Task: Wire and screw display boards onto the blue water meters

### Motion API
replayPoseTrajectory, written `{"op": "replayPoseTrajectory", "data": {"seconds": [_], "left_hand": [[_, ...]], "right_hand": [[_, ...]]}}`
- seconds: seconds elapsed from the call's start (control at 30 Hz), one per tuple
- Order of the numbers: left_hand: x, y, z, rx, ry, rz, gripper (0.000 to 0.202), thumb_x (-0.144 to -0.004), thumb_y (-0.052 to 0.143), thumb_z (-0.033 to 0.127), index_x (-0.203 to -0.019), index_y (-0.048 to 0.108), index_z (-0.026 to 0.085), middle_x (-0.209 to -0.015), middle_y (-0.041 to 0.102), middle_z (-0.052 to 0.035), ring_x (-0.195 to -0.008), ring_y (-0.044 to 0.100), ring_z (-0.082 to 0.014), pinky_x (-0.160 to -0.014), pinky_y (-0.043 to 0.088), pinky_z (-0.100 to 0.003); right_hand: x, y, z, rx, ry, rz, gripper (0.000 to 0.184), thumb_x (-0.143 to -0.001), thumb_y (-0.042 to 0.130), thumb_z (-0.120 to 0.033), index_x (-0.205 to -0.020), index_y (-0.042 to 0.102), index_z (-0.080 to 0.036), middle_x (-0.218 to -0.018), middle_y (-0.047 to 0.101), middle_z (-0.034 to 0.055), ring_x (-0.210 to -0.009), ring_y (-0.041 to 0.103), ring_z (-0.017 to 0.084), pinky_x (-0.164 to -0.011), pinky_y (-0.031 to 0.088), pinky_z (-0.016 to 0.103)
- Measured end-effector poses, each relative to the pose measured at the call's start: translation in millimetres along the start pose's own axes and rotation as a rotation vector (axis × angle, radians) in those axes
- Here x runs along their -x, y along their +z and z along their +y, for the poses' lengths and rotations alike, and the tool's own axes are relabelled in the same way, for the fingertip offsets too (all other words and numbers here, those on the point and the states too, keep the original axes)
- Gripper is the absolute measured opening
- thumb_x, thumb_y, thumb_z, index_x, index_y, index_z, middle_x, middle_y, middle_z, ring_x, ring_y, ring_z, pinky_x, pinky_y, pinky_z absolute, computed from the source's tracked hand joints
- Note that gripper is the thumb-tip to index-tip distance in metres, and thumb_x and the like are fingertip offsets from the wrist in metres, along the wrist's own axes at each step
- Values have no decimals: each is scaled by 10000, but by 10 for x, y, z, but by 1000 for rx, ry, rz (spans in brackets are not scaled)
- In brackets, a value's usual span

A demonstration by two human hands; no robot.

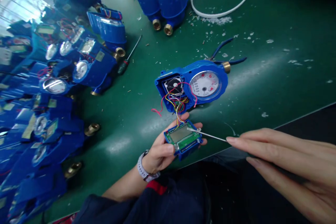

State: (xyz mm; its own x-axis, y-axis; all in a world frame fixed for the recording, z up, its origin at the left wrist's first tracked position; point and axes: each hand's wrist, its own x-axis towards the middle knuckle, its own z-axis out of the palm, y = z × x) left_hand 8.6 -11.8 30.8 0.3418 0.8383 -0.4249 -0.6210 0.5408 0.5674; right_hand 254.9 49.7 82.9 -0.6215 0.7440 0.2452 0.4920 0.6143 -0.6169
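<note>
My left hand (164, 147) is closed around a green circuit board with a display (181, 134), seated in a blue plastic frame. Several coloured wires (180, 108) run from the board into the open box of a blue water meter (187, 68), which lies just beyond it with its round dial facing up. Between the fingertips of my right hand (288, 161) is a thin metal rod (214, 136); its pale tip is over the right part of the display, and whether it touches I cannot tell. The rod's rear end is hidden by the hand.
Many blue water meters (97, 63) crowd the left side, and two more (173, 0) stand at the back. A screwdriver (124, 64) lies left of the meter. Blue-handled pliers (223, 47) lie partly behind it. A white cord loop (223, 14) and pale scraps lie on the green table (288, 87).
</note>
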Motion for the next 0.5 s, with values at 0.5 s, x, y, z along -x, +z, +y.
{"op": "replayPoseTrajectory", "data": {"seconds": [0.5], "left_hand": [[45, -177, -26, -502, 166, 175, 721, -592, 915, 292, -1136, 444, 234, -1149, 640, -58, -995, 653, -204, -868, 521, -306]], "right_hand": [[-275, -39, 146, 212, -294, -304, 352, -976, 394, -191, -1280, 541, -290, -1146, 693, -43, -892, 707, 151, -662, 596, 278]]}}
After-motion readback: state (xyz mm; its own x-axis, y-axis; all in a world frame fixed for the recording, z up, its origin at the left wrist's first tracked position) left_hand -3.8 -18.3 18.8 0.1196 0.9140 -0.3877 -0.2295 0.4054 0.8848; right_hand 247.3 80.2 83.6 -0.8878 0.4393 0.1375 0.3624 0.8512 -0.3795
